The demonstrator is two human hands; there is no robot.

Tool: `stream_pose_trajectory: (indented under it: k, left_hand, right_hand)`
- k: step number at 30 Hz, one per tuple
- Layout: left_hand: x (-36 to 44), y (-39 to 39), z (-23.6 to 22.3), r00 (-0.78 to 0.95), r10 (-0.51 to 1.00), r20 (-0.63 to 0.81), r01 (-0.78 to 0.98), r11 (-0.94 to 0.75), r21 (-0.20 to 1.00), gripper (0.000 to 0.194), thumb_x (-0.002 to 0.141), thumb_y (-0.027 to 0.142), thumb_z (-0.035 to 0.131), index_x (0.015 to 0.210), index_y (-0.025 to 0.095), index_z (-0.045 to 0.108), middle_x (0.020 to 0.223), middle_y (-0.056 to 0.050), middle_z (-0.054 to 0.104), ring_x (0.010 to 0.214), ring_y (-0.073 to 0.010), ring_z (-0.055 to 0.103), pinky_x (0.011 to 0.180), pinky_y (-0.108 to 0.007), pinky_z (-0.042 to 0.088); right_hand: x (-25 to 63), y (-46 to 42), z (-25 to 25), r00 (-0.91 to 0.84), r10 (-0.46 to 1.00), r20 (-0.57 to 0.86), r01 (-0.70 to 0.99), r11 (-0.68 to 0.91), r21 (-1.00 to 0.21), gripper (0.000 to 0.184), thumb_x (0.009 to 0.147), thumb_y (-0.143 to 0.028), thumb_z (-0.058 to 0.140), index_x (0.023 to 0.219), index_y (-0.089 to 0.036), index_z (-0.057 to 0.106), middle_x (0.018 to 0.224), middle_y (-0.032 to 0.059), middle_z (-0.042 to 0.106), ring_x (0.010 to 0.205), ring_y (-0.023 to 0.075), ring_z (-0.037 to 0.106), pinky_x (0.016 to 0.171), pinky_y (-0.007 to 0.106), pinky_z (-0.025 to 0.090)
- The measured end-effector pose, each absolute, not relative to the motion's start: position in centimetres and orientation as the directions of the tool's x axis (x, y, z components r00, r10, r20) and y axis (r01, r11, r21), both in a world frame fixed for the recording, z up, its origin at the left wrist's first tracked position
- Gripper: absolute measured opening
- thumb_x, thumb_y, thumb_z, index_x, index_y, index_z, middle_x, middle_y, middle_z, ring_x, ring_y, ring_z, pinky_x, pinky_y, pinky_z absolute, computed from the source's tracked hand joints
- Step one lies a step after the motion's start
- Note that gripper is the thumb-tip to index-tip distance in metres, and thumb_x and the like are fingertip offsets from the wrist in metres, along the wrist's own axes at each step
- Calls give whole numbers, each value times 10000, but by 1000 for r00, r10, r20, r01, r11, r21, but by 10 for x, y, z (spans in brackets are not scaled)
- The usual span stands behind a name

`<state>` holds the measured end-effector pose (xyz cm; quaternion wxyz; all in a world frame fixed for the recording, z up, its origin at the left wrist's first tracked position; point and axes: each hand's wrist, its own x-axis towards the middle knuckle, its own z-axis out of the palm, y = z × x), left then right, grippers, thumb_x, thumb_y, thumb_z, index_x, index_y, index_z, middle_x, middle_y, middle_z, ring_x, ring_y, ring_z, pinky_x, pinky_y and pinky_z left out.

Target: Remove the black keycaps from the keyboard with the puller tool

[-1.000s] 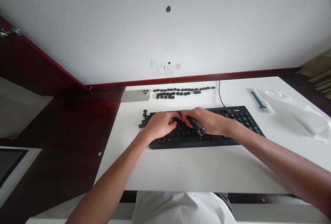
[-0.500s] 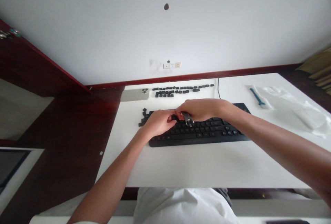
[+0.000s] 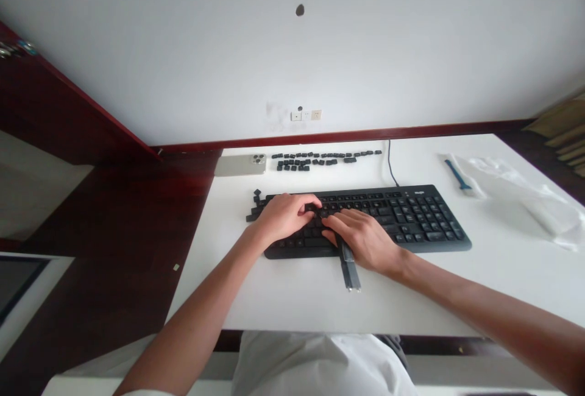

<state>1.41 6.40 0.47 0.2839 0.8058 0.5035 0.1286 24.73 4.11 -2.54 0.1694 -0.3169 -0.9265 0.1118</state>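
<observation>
A black keyboard (image 3: 436, 234) lies on the white table under both hands. My left hand (image 3: 286, 216) rests over its left half, thumb and forefinger curled towards each other around a dark spot; I cannot make out what is between them. Close by on the right, my right hand (image 3: 363, 234) is closed on a dark keycap puller (image 3: 350, 274), whose small metal tips point towards the table's front edge. The fingertips of that hand reach down to the keys near the left hand. Loose keycaps (image 3: 293, 168) lie in rows behind the keyboard.
A phone (image 3: 240, 166) lies at the back left, near more loose keycaps (image 3: 256, 201). The keyboard's cable (image 3: 392, 164) runs to the back edge. At the right are a blue brush (image 3: 457, 174) and clear plastic packaging (image 3: 534, 195). A wall with sockets (image 3: 306, 116) stands behind.
My right hand has drawn back towards me and turned, so the puller's metal tips now point to the front edge. More of the keyboard's right side shows. My left hand has barely moved.
</observation>
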Motion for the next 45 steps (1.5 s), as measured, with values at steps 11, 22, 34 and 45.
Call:
stream_pose_trajectory:
  k: [11,22,34,45]
  left_hand:
    - [38,62,-2,414,910,-42,762,-321,562,135,938,318,656,1015,289,763,671,50,663,602,-133,563,619,-265,348]
    - [48,73,-2,306,931,-199,746,-104,657,114,852,353,713,845,245,749,755,25,724,612,-130,587,587,-254,362]
    - [45,77,-8,325,922,-212,703,-85,706,146,842,381,728,833,239,757,761,8,734,660,-144,617,576,-243,373]
    - [45,70,-3,362,915,-175,682,-133,719,136,888,349,676,831,233,719,819,12,742,690,-139,637,628,-245,418]
  right_hand:
    - [246,47,-28,-768,577,279,484,807,-337,346,1076,-436,475,846,-200,579,794,34,659,706,183,558,714,326,368]
    - [242,47,-40,-743,509,434,479,858,-187,359,1092,-331,447,797,-185,590,768,40,647,673,179,534,709,323,410]
    - [243,46,-40,-725,520,451,472,853,-224,344,1090,-309,445,797,-193,581,754,37,605,693,183,501,707,327,405]
    - [245,41,-40,-721,490,490,475,864,-165,368,1089,-296,444,762,-192,575,715,27,583,670,176,478,691,320,391]
